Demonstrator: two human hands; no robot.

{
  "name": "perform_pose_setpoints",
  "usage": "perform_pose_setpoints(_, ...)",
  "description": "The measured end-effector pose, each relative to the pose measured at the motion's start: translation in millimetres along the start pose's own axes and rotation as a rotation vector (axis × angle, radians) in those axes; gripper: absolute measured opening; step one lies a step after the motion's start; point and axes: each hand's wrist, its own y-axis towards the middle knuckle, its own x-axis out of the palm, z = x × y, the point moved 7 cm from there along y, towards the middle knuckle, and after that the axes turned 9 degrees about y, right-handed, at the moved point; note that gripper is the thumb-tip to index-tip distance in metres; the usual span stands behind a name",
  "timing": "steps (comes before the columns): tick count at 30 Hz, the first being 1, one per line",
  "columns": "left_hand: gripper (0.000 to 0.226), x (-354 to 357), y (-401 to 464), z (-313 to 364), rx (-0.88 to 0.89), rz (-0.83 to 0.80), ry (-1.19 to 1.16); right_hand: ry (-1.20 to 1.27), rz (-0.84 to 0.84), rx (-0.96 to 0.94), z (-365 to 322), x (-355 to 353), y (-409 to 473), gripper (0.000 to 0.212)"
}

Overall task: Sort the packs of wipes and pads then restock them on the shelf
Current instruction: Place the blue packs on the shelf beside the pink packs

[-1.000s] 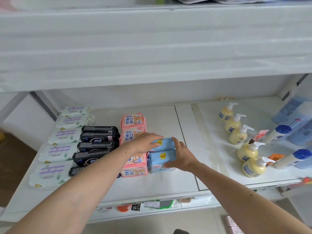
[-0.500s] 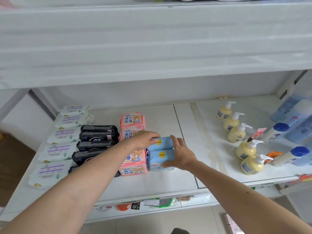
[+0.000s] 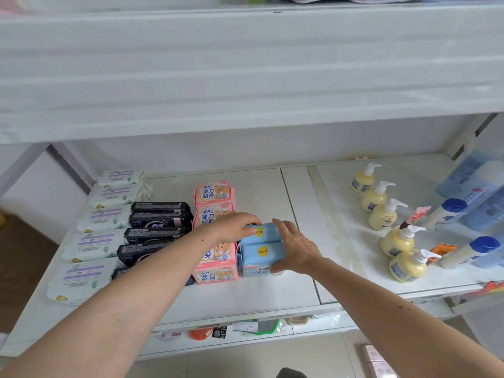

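Observation:
Two light-blue packs with yellow stickers (image 3: 261,251) stand one behind the other on the white shelf (image 3: 245,296), right of a row of pink packs (image 3: 215,192). My left hand (image 3: 234,226) rests over the back blue pack's left top, fingers curled on it. My right hand (image 3: 296,245) grips the right side of both blue packs, thumb under the front one. Left of the pink row lie black packs (image 3: 159,214) and, farthest left, white wipes packs with purple labels (image 3: 90,242).
Yellow pump bottles (image 3: 386,216) stand in a row on the right shelf section, with blue-capped white bottles (image 3: 463,252) and blue packages (image 3: 474,181) beyond. An upper shelf edge (image 3: 245,77) overhangs. A lower shelf holds small items (image 3: 245,327).
Both hands stay on the blue packs with hardly any shift; the view has drifted slightly.

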Motion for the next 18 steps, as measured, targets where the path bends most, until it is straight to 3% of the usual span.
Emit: perform_pose_setpoints(18, 0.036, 3.5, 3.0, 0.8, -0.001, 0.003, 0.111, -0.058, 0.062, -0.003, -5.3, -1.8, 0.1, 0.116)
